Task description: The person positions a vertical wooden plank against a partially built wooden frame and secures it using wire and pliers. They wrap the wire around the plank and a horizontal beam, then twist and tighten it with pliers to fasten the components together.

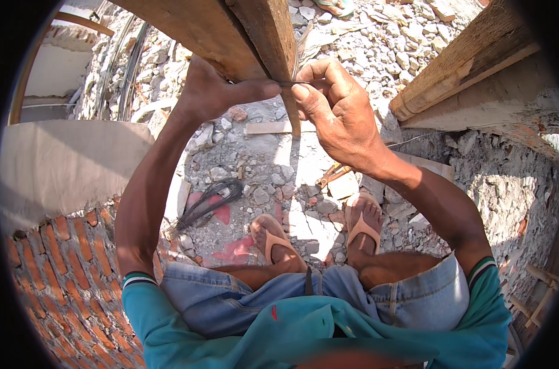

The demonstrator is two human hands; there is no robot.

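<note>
Seen from above, a person stands on rubble (408, 43) in sandals. Both hands are raised to a wooden plank (273, 37). The left hand (215, 92) and right hand (335, 107) each pinch an end of a thin wire (290, 83), drawn taut across the plank's edge, seemingly to bind it. A wire coil (208, 200) lies below, beside a brick wall (70, 270).

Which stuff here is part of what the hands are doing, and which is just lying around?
In use:
left hand
right hand
wire
plank

Lying about:
wire bundle
pincers
rubble
brick wall
wood scrap
</note>
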